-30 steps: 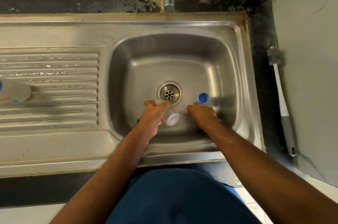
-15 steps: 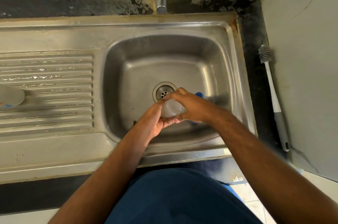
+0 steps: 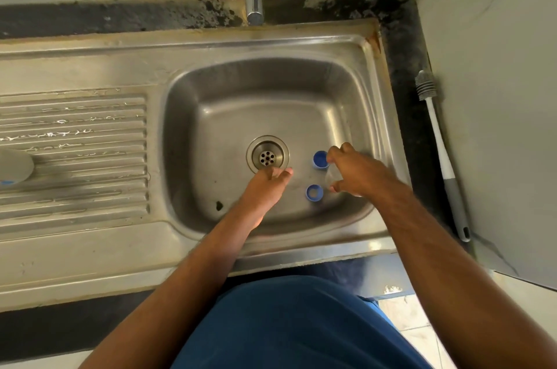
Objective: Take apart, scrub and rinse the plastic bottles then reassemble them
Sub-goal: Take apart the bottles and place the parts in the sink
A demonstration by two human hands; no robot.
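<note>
Right hand: curled round a small clear bottle at the right of the sink floor, mouth toward the drain.
Left hand: empty, fingers loosely spread, just below the drain.
Caps: two blue caps on the sink floor; one between the hands, the other touching the right fingertips.
Key relation: nearer cap just left of the bottle, closer to the right hand; bottle's long axis hard to judge under the fingers.
Brush: on the counter, well right of the sink.
Second bottle: on the drainboard, far left.
Change: half a second ago both hands clasped the bottle together; now parted, a second cap lying loose.
</note>
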